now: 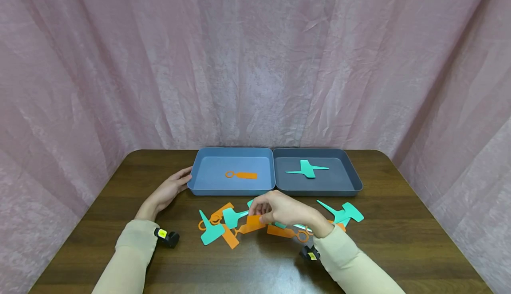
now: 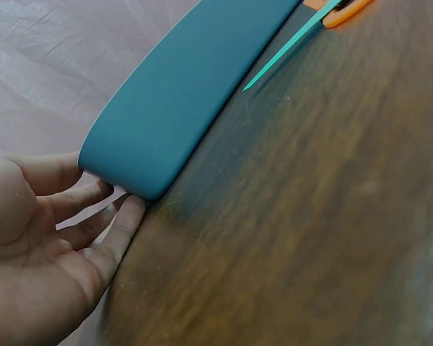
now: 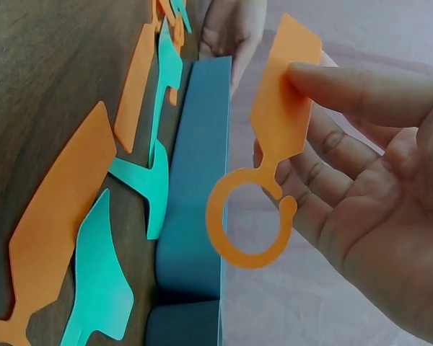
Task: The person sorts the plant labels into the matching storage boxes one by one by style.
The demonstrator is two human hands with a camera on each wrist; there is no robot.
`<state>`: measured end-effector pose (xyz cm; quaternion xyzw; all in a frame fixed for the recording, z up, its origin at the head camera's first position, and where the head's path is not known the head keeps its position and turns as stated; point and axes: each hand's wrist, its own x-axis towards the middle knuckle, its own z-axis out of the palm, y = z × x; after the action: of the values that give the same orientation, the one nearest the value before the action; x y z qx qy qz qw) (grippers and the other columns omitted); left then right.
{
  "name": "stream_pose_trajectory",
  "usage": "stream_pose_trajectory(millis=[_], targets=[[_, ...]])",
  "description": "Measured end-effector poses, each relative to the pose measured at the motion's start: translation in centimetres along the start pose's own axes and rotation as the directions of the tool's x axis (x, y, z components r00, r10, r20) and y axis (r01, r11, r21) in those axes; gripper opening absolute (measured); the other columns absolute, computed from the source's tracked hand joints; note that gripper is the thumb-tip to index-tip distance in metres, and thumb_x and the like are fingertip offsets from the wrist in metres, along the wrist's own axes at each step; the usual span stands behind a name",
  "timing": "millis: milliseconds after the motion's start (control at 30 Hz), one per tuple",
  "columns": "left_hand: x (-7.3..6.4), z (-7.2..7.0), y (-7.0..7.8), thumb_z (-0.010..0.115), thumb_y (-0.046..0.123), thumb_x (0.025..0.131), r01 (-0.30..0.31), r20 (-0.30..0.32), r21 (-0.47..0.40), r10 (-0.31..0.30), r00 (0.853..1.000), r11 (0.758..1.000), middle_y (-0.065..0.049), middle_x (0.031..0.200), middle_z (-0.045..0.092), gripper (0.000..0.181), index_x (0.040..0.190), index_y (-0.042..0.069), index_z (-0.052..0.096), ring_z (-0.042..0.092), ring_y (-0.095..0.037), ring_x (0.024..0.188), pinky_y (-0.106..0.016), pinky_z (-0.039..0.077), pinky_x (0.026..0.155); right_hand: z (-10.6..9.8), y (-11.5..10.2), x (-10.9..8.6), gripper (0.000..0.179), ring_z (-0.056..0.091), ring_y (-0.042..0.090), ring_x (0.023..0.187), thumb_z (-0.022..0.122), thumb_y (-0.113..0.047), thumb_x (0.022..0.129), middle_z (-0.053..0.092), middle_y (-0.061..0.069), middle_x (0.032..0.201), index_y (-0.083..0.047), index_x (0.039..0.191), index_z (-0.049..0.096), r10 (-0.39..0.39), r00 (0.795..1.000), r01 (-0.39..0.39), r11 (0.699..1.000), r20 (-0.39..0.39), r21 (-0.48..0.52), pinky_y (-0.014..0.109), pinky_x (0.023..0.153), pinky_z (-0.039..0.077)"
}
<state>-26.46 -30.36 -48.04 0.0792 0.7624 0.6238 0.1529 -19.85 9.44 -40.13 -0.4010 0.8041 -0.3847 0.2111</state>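
Note:
Between thumb and fingers, my right hand (image 1: 285, 209) pinches an orange plant label with an open ring at one end (image 3: 274, 108), raised off the table. My left hand (image 1: 165, 192) rests its fingers against the left end of the blue tray (image 1: 211, 178); the left wrist view shows the fingertips at its wall and low corner. Inside that tray lies one orange ring label (image 1: 246, 175). The dark grey tray (image 1: 343, 178), side by side with it, holds a teal T-shaped plant label (image 1: 307, 169). Part of the loose pile is hidden under my right hand.
In front of the trays, orange and teal labels lie scattered and overlapping, among them a teal one (image 1: 213, 233) at the left, an orange ring one (image 1: 279, 231) below my right hand and a teal one (image 1: 353, 212) at the right. A pink curtain (image 1: 255, 63) hangs behind the wooden table (image 1: 191, 267).

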Motion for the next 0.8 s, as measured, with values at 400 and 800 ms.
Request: stream_pose_trajectory(millis=[400, 800], targets=[[0.46, -0.09, -0.19, 0.038, 0.022, 0.116, 0.021, -0.008, 0.005, -0.021, 1.000, 1.000, -0.023, 0.171, 0.015, 0.060, 0.167, 0.003, 0.014, 0.022, -0.043, 0.155, -0.058, 0.020, 0.127, -0.56, 0.07, -0.05, 0.025, 0.060, 0.014, 0.077, 0.065, 0.001, 0.099, 0.066, -0.001, 0.088, -0.017, 0.113, 0.074, 0.015, 0.999, -0.013, 0.999, -0.039, 0.052, 0.027, 0.064, 0.056], [0.29, -0.37, 0.06, 0.037, 0.021, 0.116, 0.030, 0.023, -0.013, -0.030, 0.999, 0.999, -0.020, 0.172, 0.012, 0.059, 0.168, 0.006, 0.013, 0.020, -0.041, 0.156, -0.058, 0.020, 0.127, -0.62, 0.33, 0.01, 0.024, 0.058, 0.013, 0.075, 0.064, 0.003, 0.099, 0.065, 0.000, 0.088, -0.014, 0.113, 0.074, 0.047, 0.998, -0.044, 0.995, -0.044, 0.085, 0.030, 0.062, 0.056]])
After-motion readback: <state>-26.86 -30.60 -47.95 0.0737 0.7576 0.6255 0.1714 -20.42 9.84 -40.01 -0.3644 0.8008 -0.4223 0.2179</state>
